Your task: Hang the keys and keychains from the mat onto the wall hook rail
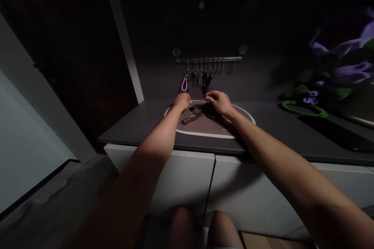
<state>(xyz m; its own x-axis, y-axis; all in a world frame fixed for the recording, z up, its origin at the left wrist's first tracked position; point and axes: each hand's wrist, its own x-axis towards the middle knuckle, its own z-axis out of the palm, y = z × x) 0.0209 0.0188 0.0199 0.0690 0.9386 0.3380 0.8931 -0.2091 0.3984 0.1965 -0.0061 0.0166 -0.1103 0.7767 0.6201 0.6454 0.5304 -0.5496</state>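
Both hands are over an oval brown mat point(204, 130) with a white rim. My left hand point(182, 102) is closed, its fingers curled, just above a bunch of keys point(195, 110) with a tan strap point(191, 119). Whether it grips part of that bunch is hidden. My right hand point(220, 102) has thumb and forefinger pinched together; what is in them is too dark and small to name. Beneath it some dark items lie on the mat. Behind the hands, several keys point(200, 79) and a pink loop point(184, 84) hang from a clear hook rail point(209, 60).
A dark grey counter point(137, 124) tops white cabinets point(181, 179). To the right are a green ring point(304, 113), a dark flat object point(336, 134) and purple flowers point(350, 72). A dark doorway stands at left. My knees are close to the cabinet doors.
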